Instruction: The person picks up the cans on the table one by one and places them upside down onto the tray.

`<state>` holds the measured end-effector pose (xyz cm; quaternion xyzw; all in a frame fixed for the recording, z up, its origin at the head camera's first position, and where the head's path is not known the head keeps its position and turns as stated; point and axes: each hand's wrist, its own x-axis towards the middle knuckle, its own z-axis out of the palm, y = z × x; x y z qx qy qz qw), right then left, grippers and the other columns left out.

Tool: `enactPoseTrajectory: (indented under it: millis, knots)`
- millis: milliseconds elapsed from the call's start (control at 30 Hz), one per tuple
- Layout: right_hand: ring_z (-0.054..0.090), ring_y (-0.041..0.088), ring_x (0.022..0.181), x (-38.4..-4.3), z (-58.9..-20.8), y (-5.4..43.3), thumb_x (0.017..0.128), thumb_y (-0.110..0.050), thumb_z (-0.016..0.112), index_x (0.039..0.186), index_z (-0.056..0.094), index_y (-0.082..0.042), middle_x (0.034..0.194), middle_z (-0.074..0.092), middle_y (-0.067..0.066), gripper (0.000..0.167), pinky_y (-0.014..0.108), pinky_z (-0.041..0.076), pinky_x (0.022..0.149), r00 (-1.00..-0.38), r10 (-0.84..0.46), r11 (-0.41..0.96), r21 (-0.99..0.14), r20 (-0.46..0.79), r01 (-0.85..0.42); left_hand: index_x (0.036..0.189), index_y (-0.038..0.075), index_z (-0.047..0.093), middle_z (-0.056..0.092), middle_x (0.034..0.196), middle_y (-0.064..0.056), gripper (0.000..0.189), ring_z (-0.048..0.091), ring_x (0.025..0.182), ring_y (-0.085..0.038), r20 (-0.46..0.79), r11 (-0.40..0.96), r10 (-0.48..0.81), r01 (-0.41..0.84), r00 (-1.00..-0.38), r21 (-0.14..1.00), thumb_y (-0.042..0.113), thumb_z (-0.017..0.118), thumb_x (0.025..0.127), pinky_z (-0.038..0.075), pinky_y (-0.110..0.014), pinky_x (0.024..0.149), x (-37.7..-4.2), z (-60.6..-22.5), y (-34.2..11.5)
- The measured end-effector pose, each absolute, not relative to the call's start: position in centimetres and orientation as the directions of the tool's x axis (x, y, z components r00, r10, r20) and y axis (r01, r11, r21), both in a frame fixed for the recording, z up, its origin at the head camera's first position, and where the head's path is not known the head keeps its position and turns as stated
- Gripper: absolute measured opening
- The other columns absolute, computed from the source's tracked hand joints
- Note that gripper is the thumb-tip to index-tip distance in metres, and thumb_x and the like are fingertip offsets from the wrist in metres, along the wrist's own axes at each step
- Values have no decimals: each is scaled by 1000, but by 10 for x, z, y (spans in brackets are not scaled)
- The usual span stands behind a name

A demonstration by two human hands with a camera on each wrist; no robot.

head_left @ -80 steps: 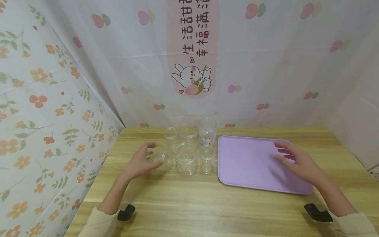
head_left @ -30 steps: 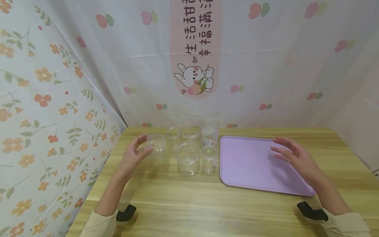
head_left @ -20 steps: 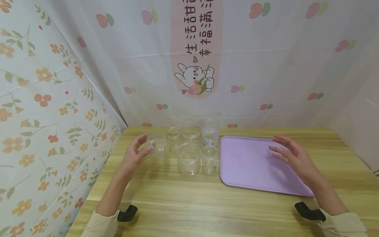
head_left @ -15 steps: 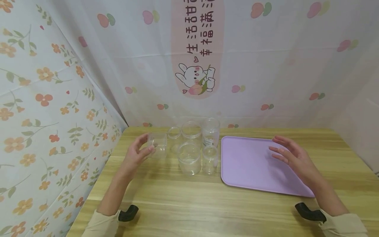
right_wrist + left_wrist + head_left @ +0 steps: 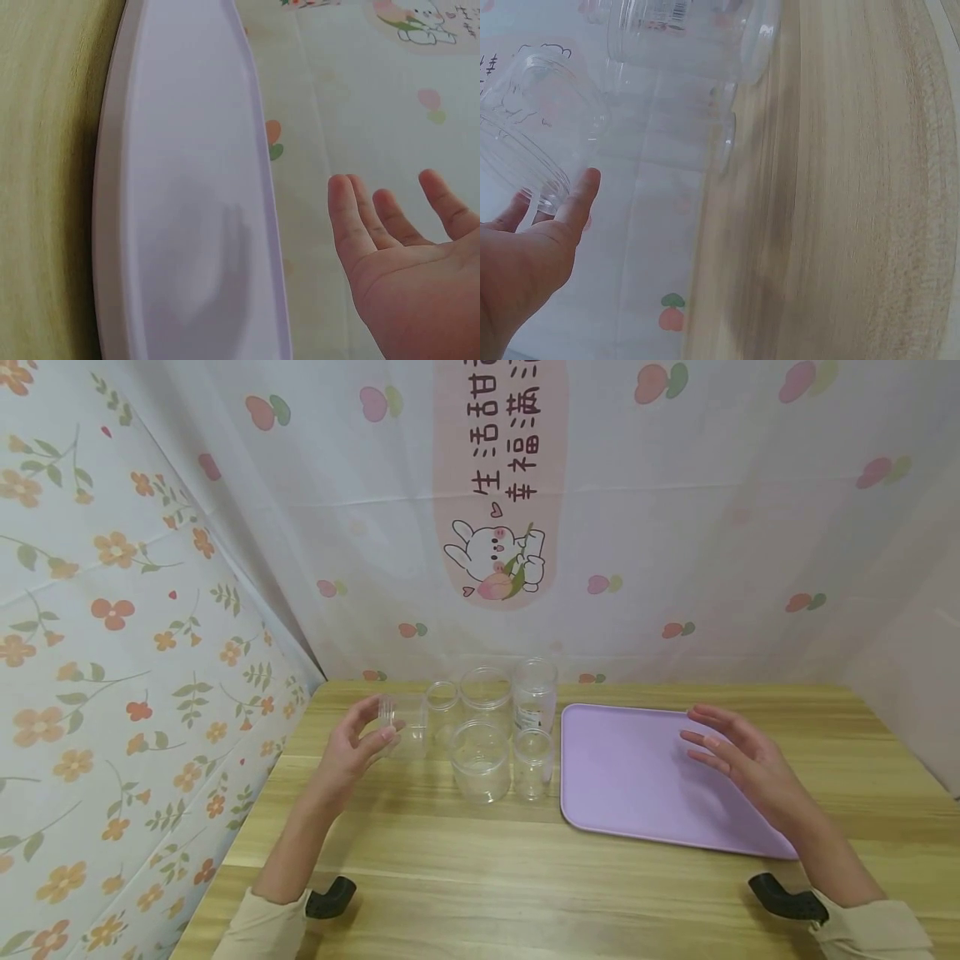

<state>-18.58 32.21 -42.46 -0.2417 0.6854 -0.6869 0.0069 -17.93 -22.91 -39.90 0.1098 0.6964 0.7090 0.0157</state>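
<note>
My left hand (image 5: 348,747) grips a clear plastic jar (image 5: 408,731) near its threaded mouth, thumb on the near side. The jar lies sideways in the air, left of the other jars, with its base to the right. In the left wrist view the fingers of the left hand (image 5: 532,247) are at the rim of this clear jar (image 5: 544,97). My right hand (image 5: 742,756) hovers over the right part of a purple tray (image 5: 637,768), fingers spread and holding nothing. Its shadow falls on the tray in the right wrist view.
Several clear jars stand grouped left of the tray: a wide front jar (image 5: 480,772), a small front jar (image 5: 532,774), a slim back jar (image 5: 442,714), a wide back jar (image 5: 486,689) and a taller labelled one (image 5: 534,693). A printed curtain (image 5: 637,527) hangs behind the wooden table (image 5: 487,877).
My left hand has picked up the clear jar and turned it onto its side; lately it shifts slightly right. The right hand stays over the tray with little movement.
</note>
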Motion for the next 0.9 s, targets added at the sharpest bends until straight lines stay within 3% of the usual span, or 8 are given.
enactPoseTrajectory:
  millis: [900]
  knots:
    - [52,24,132,-190,-422,307,105,7,40,151,33,8,148,41,17,47,34,48,103,-873,-373,-74,-948,315,-310,155,-2,29,37,152,-17,63,42,136,-46,195,-89,193,181,-962,979,9,60,101,47,-35,104,-184,-398,-211]
